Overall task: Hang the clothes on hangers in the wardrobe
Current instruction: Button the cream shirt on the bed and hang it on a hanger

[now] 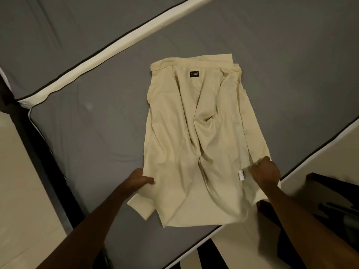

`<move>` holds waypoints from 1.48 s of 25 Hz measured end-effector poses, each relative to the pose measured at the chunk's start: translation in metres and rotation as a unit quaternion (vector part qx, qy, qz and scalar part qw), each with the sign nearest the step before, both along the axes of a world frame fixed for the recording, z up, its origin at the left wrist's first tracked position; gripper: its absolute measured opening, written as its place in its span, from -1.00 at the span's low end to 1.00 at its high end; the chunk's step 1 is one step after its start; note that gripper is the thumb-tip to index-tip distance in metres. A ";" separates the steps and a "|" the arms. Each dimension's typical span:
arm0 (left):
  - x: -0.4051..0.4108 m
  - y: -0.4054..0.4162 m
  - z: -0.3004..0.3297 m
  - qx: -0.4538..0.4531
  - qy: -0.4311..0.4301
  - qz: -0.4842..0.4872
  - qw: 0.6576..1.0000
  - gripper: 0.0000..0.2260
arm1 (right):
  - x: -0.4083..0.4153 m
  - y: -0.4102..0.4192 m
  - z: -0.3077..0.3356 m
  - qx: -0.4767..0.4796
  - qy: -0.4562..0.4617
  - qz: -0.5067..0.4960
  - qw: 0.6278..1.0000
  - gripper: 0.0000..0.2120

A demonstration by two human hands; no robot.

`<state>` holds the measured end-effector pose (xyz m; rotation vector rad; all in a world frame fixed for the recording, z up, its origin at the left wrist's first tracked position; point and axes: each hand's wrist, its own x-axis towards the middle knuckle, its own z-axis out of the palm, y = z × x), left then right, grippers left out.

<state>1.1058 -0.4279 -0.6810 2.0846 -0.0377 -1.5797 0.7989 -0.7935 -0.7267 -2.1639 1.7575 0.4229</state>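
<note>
Cream button-up shirt, opened out flat on the grey mattress, collar away from the person, dark neck label showing. Left hand pinches the shirt's near-left edge; right hand grips its near-right placket, beside a white care tag.

Two bare forearms enter from bottom edge, no sleeves visible up to frame border. Left hand bare: no ring, no glove, no watch or band at wrist. Right hand likewise bare, wrist unadorned. Slight motion blur along right forearm. Rest of body out of view.
</note>
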 end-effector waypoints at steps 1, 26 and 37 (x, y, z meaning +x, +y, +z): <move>-0.001 0.001 0.001 -0.013 -0.024 0.030 0.999 -0.79 | 0.001 0.002 0.003 -0.009 -0.037 -0.016 0.999 -0.76; -0.169 0.005 0.014 -0.047 -0.397 -0.268 0.877 -0.73 | 0.050 0.169 0.050 0.239 -0.029 0.281 0.929 -0.35; -0.138 -0.005 0.034 -0.255 -0.416 -0.088 0.868 -0.55 | 0.166 0.198 0.080 0.203 -0.305 0.098 0.925 -0.65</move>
